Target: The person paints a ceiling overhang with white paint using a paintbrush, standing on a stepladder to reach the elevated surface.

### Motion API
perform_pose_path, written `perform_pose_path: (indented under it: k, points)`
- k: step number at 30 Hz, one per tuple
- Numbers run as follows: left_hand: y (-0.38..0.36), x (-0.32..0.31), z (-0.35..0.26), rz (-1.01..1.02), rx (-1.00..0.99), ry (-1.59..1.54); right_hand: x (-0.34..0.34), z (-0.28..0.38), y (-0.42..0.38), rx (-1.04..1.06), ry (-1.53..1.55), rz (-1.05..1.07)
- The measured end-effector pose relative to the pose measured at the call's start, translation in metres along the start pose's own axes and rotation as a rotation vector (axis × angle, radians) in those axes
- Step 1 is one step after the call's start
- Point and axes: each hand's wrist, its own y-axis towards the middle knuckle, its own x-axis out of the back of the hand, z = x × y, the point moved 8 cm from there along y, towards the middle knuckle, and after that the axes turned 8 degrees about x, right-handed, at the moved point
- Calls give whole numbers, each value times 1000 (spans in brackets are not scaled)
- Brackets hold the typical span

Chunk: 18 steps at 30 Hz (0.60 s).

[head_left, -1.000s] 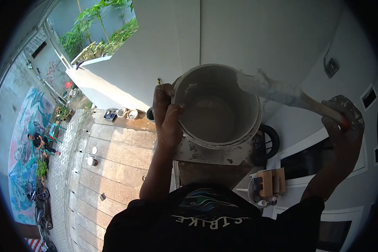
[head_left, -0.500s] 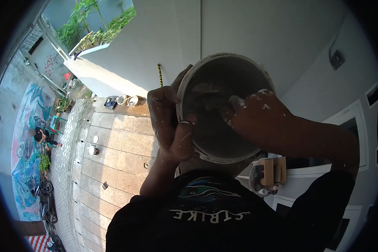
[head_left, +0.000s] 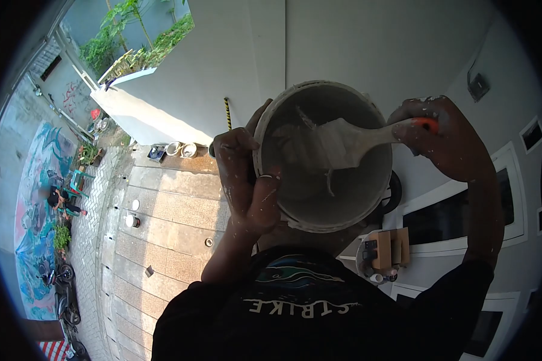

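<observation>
A paint bucket [head_left: 384,186] with a smeared rim is held up in front of my chest, its opening facing me. My left hand [head_left: 250,180] grips its left side, thumb over the rim and fingers round the outside. In my right hand [head_left: 436,135], closed at the right of the rim, is a wide paintbrush [head_left: 343,143] with an orange-tipped handle. The bristle end points left, inside the bucket's mouth, over greyish paint. White paint specks cover both hands.
Plain grey wall [head_left: 349,42] rises ahead. Far below on the tiled floor stand paint pails [head_left: 188,150], a dark tray [head_left: 156,153] and a white can [head_left: 133,221]. A cardboard box [head_left: 398,246] is at lower right. Another person [head_left: 57,197] sits far left near parked motorbikes [head_left: 66,295].
My right hand has come up and out to the right from inside the bucket, bringing the paintbrush into clear view. My left hand keeps its hold on the rim.
</observation>
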Motion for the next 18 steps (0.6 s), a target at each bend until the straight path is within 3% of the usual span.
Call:
perform_pose_path:
  k: [1,3,8,13,15,18]
  points:
    - [2,0,-2,-9,0,-20,3,-14,-2,-51,52,-37]
    - [5,0,-3,-2,-32,48,-11,-41,-10,-315,594,15]
    - [13,-5,0,-2,-93,201,-25,-56,-32,-378,888,-21]
    - [17,-14,1,-1,-44,68,-26,-75,-43,-420,761,21]
    - [18,-19,-5,-12,-43,61,-20,-64,-41,-341,557,196]
    - [20,-22,-6,-13,-40,110,-15,-52,-42,-244,341,279]
